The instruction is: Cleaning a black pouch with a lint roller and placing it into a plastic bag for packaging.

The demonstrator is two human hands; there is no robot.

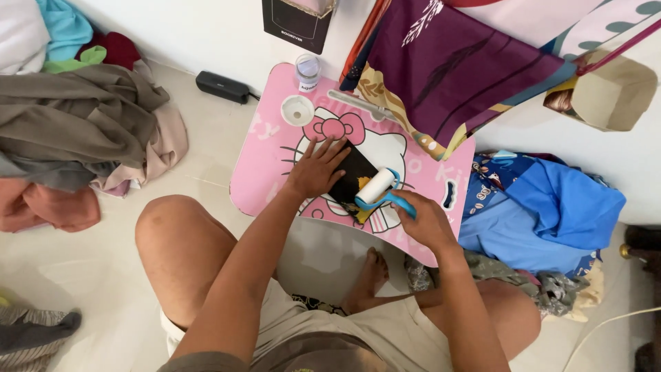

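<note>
On the pink cartoon-printed lap table [265, 172], the left hand [318, 167] lies flat with fingers spread, pressing a black cloth piece [352, 176]. Just right, the right hand [425, 220] grips the blue handle of a white lint roller [377, 187], which rests on the cloth.

Both arms reach forward from the seated body; the left hand [318, 167] lies flat with fingers spread, palm down; the right hand [425, 220] is closed in a grip, a little nearer and to the right.
</note>
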